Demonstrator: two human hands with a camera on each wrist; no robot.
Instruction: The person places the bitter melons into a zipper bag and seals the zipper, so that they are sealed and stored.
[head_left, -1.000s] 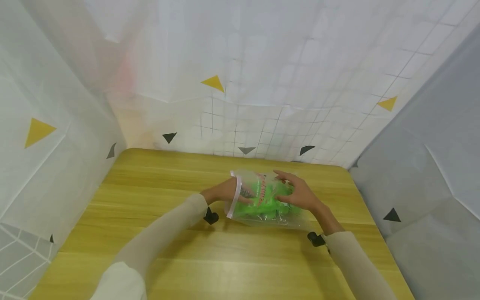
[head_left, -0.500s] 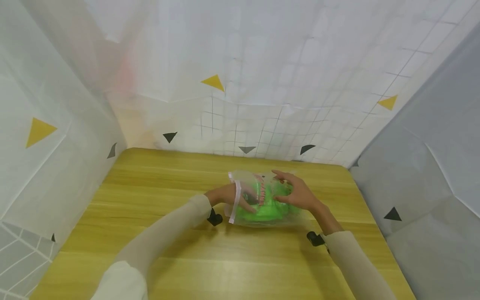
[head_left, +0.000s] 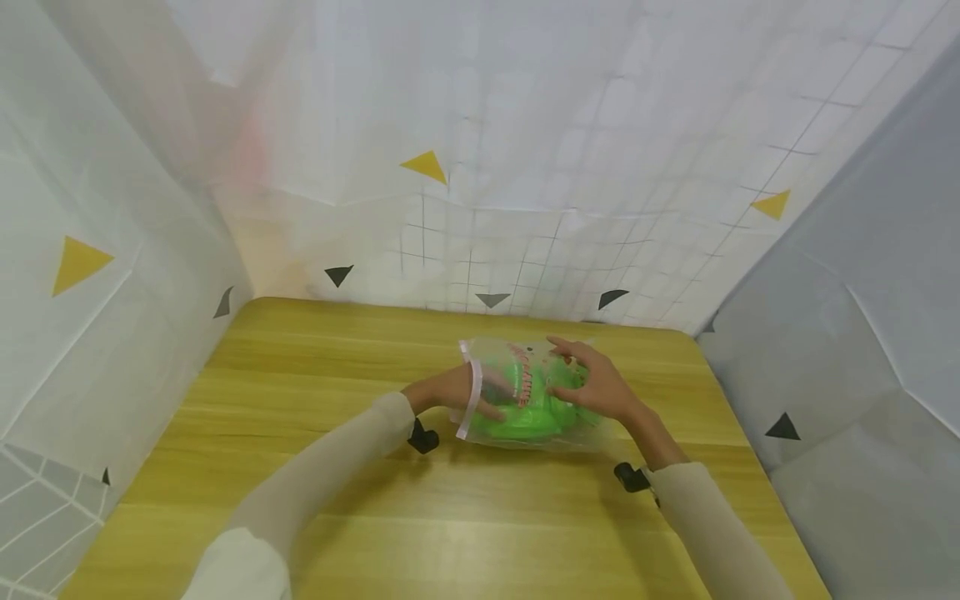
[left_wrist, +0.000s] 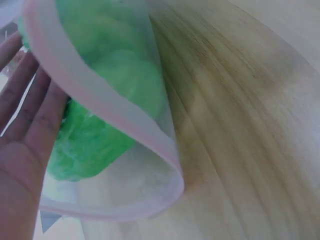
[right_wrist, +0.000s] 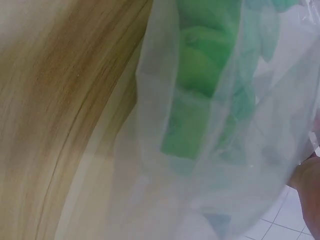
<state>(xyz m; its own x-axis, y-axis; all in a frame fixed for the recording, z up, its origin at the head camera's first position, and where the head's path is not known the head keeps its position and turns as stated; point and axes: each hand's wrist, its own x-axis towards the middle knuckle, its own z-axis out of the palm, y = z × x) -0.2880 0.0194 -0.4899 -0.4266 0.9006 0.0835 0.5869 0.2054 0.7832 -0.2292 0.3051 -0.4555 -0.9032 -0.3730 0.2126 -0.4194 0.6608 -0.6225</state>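
Note:
A clear zip bag (head_left: pixel 471 404) with a pale pink-edged opening and red lettering lies near the middle of the table, mouth towards the left. Inside it is a bright green, soft-looking bundle (head_left: pixel 531 423); its kind is unclear. My left hand (head_left: pixel 448 388) reaches through the mouth, its straight fingers (left_wrist: pixel 31 107) beside the green bundle in the left wrist view. At the bag's other end, my right hand (head_left: pixel 602 390) holds the plastic between spread thumb and bent fingers. The right wrist view shows only a bit of that hand (right_wrist: pixel 309 187) at its edge.
The wooden table (head_left: pixel 465 533) has a back edge against a white sheet wall (head_left: pixel 525 250) with printed triangles. More sheets rise at the left and right sides. A small black device (head_left: pixel 423 437) sits at the left wrist, another (head_left: pixel 632 477) at the right.
The left hand shifted slightly right and down, then back left, inside the bag. The green bundle and the plastic have changed shape a little. The right hand stayed nearly still.

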